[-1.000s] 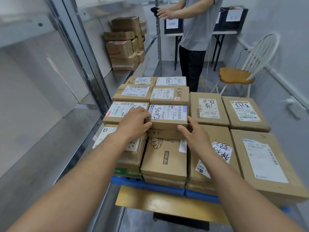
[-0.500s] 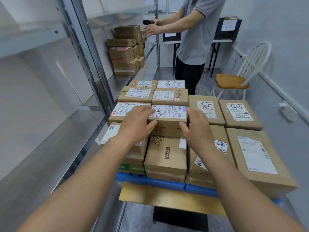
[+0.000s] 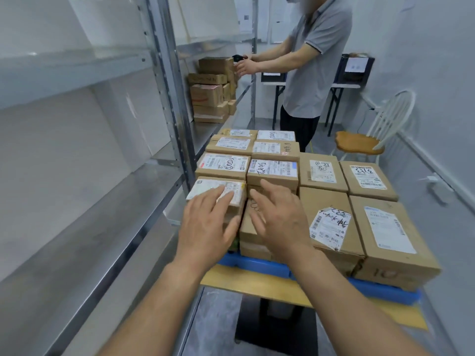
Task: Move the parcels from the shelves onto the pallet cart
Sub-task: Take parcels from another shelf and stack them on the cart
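Parcels (image 3: 323, 173) of brown cardboard with white printed labels lie packed in tight rows on the blue pallet cart (image 3: 259, 264) at frame centre. A small stack (image 3: 209, 92) sits on the shelf (image 3: 203, 134) above centre. The left hand (image 3: 205, 227) and right hand (image 3: 280, 222) hang spread flat over the nearest boxes, gripping nothing. My advice is to square the near edges flush, then lift the shelf boxes with both palms underneath.

Labelled cardboard parcels (image 3: 272, 173) lie flat, packed tightly and seemingly two deep, on the blue pallet cart (image 3: 257, 264); a smaller stack (image 3: 208, 95) sits on the steel shelf (image 3: 102, 227).
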`<action>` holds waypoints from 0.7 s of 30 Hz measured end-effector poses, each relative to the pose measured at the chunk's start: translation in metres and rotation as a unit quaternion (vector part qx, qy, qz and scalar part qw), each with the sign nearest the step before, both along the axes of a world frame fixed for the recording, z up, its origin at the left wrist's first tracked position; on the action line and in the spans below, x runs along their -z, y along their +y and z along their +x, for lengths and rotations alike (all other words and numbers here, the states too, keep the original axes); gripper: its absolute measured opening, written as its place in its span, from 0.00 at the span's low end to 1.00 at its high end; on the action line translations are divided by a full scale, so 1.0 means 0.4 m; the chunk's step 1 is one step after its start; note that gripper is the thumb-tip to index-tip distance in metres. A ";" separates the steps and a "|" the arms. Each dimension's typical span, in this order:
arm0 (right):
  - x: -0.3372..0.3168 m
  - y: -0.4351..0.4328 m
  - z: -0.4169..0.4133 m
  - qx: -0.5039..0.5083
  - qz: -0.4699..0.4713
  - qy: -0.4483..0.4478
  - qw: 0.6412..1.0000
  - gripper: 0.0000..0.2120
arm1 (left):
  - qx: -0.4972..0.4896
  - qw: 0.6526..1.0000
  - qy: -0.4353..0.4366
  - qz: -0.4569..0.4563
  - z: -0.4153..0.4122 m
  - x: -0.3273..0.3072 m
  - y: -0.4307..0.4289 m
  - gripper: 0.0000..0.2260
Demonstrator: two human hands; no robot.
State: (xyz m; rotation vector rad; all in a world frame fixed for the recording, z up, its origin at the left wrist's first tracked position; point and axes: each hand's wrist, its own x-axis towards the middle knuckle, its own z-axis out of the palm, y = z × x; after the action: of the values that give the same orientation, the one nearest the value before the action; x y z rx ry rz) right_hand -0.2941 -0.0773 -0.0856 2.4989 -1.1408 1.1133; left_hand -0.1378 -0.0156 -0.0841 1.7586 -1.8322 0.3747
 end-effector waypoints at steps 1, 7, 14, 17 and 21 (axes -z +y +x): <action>-0.001 0.024 0.006 -0.011 -0.003 0.006 1.000 0.16 | -0.016 1.000 0.005 0.006 0.003 0.009 0.033 0.23; 0.003 0.140 0.058 -0.092 0.008 0.022 0.996 0.18 | -0.136 0.990 0.018 0.016 0.020 0.028 0.215 0.26; 0.016 0.276 0.041 -0.160 -0.016 0.010 0.987 0.19 | -0.245 0.969 0.021 0.006 -0.035 0.060 0.402 0.27; 0.035 0.324 0.015 -0.172 -0.023 0.018 0.985 0.20 | -0.284 0.959 0.000 0.021 -0.083 0.080 0.467 0.28; 0.055 0.400 0.007 -0.195 -0.027 0.037 0.980 0.24 | -0.339 0.940 -0.027 0.034 -0.121 0.093 0.574 0.30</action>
State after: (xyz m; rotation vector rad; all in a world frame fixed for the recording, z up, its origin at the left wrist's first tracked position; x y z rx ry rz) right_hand -0.2912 0.0825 -0.1074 2.7675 -0.6041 1.1057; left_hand -0.1861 0.2141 -0.1211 2.4181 -1.2253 0.6284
